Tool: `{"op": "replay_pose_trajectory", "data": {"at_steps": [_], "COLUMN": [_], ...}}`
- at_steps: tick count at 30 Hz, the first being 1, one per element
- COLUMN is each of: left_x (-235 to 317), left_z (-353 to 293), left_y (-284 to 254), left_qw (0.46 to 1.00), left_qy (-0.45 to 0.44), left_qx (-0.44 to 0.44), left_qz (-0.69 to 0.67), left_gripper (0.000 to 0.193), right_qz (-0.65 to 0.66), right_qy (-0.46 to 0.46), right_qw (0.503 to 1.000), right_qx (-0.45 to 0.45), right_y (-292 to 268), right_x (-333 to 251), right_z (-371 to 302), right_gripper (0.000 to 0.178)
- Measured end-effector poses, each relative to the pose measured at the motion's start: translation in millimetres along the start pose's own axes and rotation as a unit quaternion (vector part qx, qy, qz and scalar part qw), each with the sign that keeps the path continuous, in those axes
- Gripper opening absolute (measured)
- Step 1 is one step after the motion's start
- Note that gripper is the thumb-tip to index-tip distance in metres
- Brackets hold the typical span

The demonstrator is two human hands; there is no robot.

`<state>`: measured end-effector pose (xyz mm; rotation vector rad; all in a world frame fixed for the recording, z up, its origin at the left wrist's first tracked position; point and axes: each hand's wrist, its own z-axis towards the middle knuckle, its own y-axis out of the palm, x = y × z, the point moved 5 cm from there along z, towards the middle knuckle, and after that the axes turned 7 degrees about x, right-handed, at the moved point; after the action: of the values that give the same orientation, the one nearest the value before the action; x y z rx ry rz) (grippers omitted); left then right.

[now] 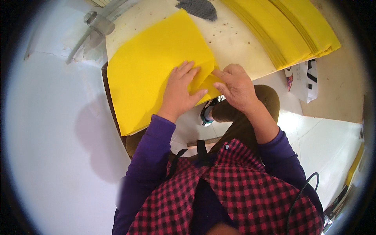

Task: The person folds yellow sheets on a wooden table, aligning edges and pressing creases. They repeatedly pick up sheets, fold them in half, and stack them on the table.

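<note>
A large yellow sheet (145,74), like paper or thin fabric, lies over the left end of the pale tabletop. Flat on it near the middle rests my left hand (182,88), open, its fingers spread and thumb out to the right. At the sheet's right side my right hand (239,88) has its fingers curled in at a folded-over yellow flap (207,80). Its index fingertip meets the edge of the fold, and the thumb sits just nearer to me. Whether more than one layer is held there is hidden by the fingers.
Stacks of folded yellow sheets (270,31) lie at the far right of the tabletop (231,43). A dark grey patch (199,8) is at the back. A clear jar (100,23) stands beyond the left corner. A white printed bag (305,80) hangs below the right edge.
</note>
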<state>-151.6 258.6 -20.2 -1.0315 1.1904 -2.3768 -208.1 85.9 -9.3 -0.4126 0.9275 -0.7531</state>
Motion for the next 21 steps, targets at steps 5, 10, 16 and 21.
{"op": "replay_pose_trajectory", "data": {"at_steps": [5,10,16,21], "left_x": [-0.7,-2.5,-1.5,-1.6], "left_z": [-0.1,-2.9,-4.2,-5.5], "left_y": [0.1,0.9,-1.2,-2.3], "left_qw": [1.000,1.000,0.999,0.999], "left_qy": [0.002,-0.011,-0.017,-0.014], "left_qx": [0.019,0.028,0.036,0.045], "left_qz": [0.007,-0.002,-0.008,-0.017], "left_gripper": [0.049,0.038,0.035,0.035], "right_qz": [-0.015,0.013,-0.031,-0.192], "right_qy": [-0.019,-0.048,0.048,0.066], "right_qw": [0.999,0.999,0.998,0.979], "right_qx": [-0.028,0.013,0.034,0.029], "right_y": [1.6,-3.8,13.3,55.5], "right_x": [-9.3,-1.3,76.6,128.7], "right_z": [18.1,34.8,109.0,161.8], "right_gripper": [0.036,0.029,0.022,0.024]}}
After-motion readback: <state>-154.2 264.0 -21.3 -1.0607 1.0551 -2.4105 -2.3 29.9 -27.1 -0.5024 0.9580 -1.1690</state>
